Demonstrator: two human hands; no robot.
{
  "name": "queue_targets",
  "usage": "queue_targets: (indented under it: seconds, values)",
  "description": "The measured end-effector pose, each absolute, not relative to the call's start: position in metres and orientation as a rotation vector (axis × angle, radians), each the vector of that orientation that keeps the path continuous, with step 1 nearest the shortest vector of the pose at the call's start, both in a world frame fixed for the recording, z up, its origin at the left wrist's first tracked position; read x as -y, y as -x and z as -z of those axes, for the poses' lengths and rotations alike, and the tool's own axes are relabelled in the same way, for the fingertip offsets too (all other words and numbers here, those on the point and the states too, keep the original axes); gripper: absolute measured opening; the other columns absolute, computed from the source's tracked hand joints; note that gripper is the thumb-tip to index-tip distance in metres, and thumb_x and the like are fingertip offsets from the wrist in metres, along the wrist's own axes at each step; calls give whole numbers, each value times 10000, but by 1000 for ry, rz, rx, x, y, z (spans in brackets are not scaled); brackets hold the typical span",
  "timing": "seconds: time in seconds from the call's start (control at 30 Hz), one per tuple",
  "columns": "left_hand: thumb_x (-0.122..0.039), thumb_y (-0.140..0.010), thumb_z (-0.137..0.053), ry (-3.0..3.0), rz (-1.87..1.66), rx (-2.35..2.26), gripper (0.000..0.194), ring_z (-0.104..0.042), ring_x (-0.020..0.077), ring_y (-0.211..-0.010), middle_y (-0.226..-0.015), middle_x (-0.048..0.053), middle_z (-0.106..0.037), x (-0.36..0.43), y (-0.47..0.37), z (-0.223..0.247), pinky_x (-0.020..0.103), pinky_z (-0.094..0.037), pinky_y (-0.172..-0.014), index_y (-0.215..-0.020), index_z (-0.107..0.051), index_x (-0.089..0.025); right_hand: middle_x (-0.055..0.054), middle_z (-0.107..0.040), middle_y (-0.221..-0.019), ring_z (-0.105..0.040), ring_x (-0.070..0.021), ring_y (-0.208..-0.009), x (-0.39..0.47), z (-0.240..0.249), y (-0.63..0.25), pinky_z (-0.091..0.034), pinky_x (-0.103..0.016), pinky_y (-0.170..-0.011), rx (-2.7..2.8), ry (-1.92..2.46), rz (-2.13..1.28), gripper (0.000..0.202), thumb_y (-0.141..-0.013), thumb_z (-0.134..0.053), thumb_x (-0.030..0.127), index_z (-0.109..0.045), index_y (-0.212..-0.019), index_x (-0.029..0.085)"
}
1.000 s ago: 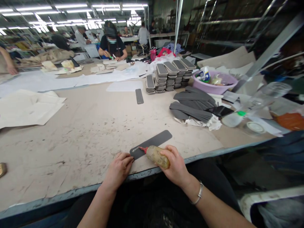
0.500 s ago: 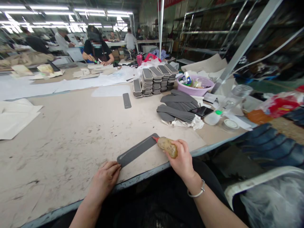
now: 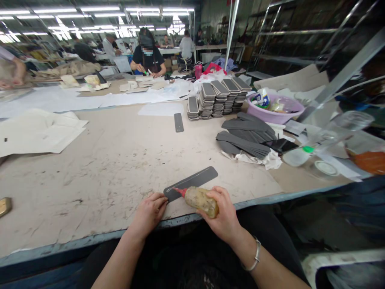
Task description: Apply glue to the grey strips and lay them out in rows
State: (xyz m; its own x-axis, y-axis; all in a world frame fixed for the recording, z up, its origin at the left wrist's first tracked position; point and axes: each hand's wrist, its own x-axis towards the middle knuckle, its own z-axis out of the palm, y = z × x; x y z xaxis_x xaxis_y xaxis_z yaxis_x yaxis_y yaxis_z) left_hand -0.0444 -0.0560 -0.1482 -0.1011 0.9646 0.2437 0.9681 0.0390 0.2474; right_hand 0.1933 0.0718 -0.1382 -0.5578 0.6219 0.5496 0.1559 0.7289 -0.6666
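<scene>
My right hand [image 3: 224, 212] is wrapped round a stained yellowish glue bottle [image 3: 198, 200], which is tilted so that its red nozzle points left. The nozzle tip is over the left part of a dark grey, round-ended strip [image 3: 197, 179], close to its near edge. A thin pale line of glue runs along the strip's far side. At the strip's left end, my left hand [image 3: 149, 213] has its fingers closed together on the near corner, pinning it against the table [image 3: 114, 172].
Stacks of pale-edged grey pieces [image 3: 207, 100] stand at the back beside a purple basin [image 3: 275, 114]. Loose grey strips [image 3: 246, 138] lie to the right, near a phone [image 3: 281, 145]. Pale sheets [image 3: 39, 130] lie left. Across the tables a co-worker [image 3: 147, 58] sits working.
My right hand has brought the bottle's nozzle from the strip's right end back toward its left end. My left hand still holds the left corner. The view has swung leftward.
</scene>
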Motion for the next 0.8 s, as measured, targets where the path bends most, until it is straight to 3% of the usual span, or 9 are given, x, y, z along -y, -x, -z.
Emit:
queue_targets:
  seconds: [0.53, 0.8]
  values:
    - [-264, -908, -470, 2088, 563, 2288, 242, -604, 156, -817, -913, 57, -661, 56, 46, 150, 285, -506, -761, -883, -697, -185, -91, -472, -1097, -572, -217, -957, -60, 133, -193, -548, -360, -820, 2227, 581, -821, 460, -749, -722, 287, -488, -1142, 239]
    - [-286, -905, -481, 2106, 603, 2258, 234, -600, 155, -845, -940, 62, -644, 55, 50, 155, 284, -505, -793, -881, -685, -174, -95, -484, -1122, -581, -236, -992, -86, 133, -230, -560, -362, -799, 2168, 856, -578, 417, -774, -695, 326, -506, -1136, 244]
